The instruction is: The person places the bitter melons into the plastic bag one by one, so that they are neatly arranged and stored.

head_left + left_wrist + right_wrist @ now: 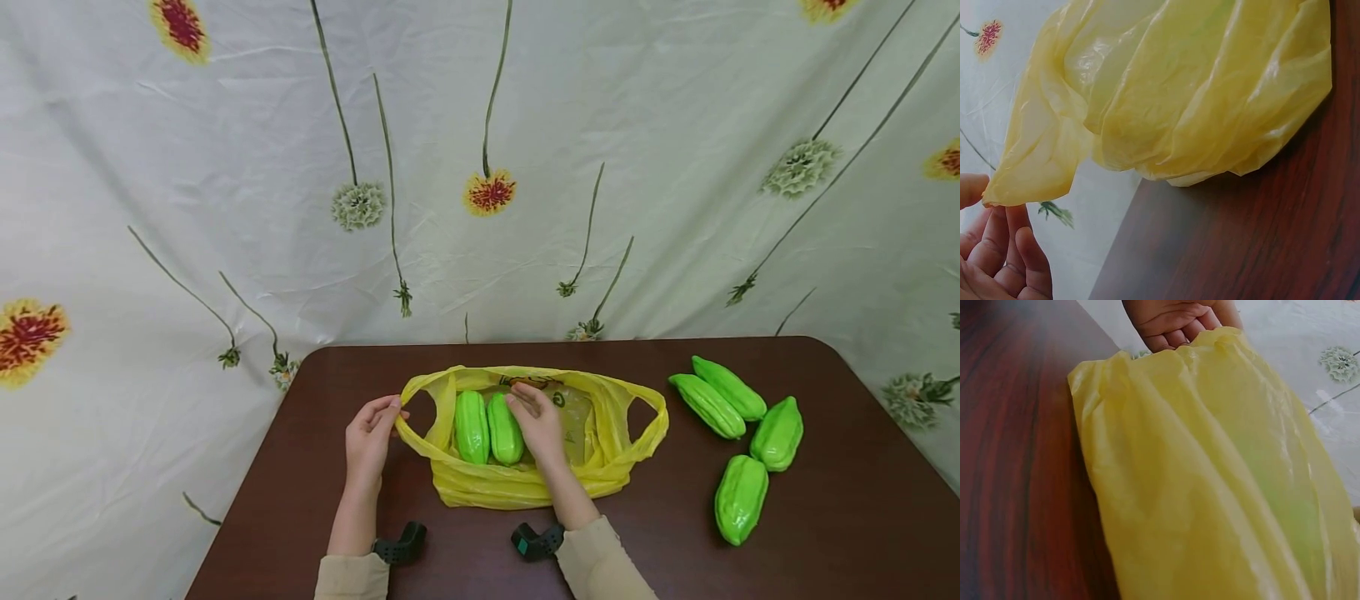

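A yellow plastic bag (495, 487) stands on the table with its mouth spread wide. My left hand (369, 433) pinches the edge of its left handle between thumb and fingers; the left wrist view shows that handle (1035, 178) drawn out to a point. Inside the bag, two bright green, ridged fruits (471, 427) lie side by side at the left. Over the bag's mouth, my right hand (542, 429) reaches in with extended fingers beside the right-hand fruit (505, 428). In the right wrist view, the bag's side hides most of its fingertips.
Several more green ridged fruits (738, 500) lie loose on the table's right side. The dark brown table (300, 467) backs onto a white floral cloth (450, 267). The bag's right handle (651, 417) sticks out to the right.
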`<state>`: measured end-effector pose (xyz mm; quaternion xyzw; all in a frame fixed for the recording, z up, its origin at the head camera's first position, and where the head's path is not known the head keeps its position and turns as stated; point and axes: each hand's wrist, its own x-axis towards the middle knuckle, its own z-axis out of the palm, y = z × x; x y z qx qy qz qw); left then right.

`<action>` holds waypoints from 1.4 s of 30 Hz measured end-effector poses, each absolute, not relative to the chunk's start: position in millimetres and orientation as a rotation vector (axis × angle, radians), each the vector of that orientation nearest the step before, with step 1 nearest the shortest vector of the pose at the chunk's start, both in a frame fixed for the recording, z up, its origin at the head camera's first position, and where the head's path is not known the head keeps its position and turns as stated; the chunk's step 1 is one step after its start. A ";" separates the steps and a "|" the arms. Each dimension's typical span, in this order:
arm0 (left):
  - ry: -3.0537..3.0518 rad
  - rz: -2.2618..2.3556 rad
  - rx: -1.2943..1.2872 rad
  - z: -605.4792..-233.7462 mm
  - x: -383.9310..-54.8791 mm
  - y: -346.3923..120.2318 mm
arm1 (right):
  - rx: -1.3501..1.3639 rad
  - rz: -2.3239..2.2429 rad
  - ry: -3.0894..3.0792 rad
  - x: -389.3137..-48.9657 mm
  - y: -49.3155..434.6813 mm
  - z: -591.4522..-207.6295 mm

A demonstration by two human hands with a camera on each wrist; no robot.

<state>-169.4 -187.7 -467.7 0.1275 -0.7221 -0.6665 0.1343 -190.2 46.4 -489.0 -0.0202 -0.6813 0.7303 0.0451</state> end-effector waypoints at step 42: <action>-2.080 -1.968 0.335 -463.9 -167.3 -187.8 | -0.094 2.164 -2.025 -160.5 132.6 -406.4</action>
